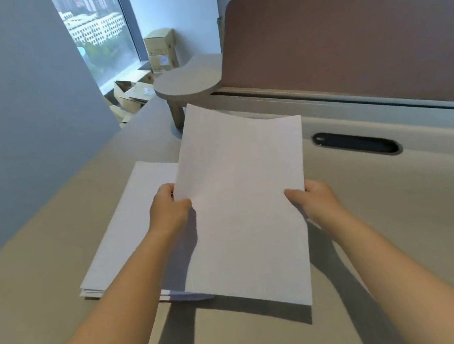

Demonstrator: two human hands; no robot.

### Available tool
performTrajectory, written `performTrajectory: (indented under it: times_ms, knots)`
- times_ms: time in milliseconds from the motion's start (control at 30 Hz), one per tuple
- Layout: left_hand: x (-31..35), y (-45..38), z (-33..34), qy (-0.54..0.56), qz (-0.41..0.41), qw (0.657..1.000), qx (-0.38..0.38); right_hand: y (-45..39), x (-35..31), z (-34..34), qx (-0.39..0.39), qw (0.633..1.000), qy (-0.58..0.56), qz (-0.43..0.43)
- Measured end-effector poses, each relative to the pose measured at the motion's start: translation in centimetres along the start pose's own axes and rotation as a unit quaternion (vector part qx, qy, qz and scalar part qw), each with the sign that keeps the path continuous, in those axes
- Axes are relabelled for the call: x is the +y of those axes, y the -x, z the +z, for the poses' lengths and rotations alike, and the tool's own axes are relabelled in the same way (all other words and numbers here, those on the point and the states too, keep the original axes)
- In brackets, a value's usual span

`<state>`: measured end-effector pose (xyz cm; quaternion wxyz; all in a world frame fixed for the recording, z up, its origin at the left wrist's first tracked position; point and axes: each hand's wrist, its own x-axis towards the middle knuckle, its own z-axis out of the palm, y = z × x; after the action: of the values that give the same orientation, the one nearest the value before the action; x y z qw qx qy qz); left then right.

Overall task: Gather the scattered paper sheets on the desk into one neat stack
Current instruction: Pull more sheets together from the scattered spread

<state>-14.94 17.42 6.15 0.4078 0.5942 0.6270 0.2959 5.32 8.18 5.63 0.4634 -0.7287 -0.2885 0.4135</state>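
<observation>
both hands (170,210) closed on sheet (243,205)

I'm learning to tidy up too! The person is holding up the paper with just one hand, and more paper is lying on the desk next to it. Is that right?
Not quite. The head view shows both hands on the paper: the left hand grips its left edge and the right hand its right edge. The rest is right: more paper lies on the desk beside it.
</observation>
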Motion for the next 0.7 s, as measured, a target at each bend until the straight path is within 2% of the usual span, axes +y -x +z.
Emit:
performTrajectory:
  times_ms: [233, 367, 500, 567, 700]
  knots:
    - [-7.3, -7.6, -8.0, -0.062, -0.057, 0.996, 0.039, -3.6, -0.6, 13.2, -0.011, 0.998, 0.041, 0.04]
    - [-9.8, -10.0, -8.9, -0.137, -0.061, 0.988, 0.043, -5.4, 0.3, 16.7, 0.023, 0.991, 0.12, 0.045]
    - [-11.6, -10.9, -9.2, -0.267, -0.081, 0.96, 0.038, -6.2, 0.6, 17.9, 0.072, 0.983, 0.158, 0.065]
    - [-12.4, -11.2, -9.1, -0.236, -0.11, 0.965, 0.009, -6.5, 0.2, 17.8, 0.072, 0.985, 0.118, 0.105]
    - [-12.7, -11.3, -8.6, -0.171, -0.107, 0.979, -0.019, -6.9, -0.6, 17.6, 0.056, 0.98, -0.008, 0.193]
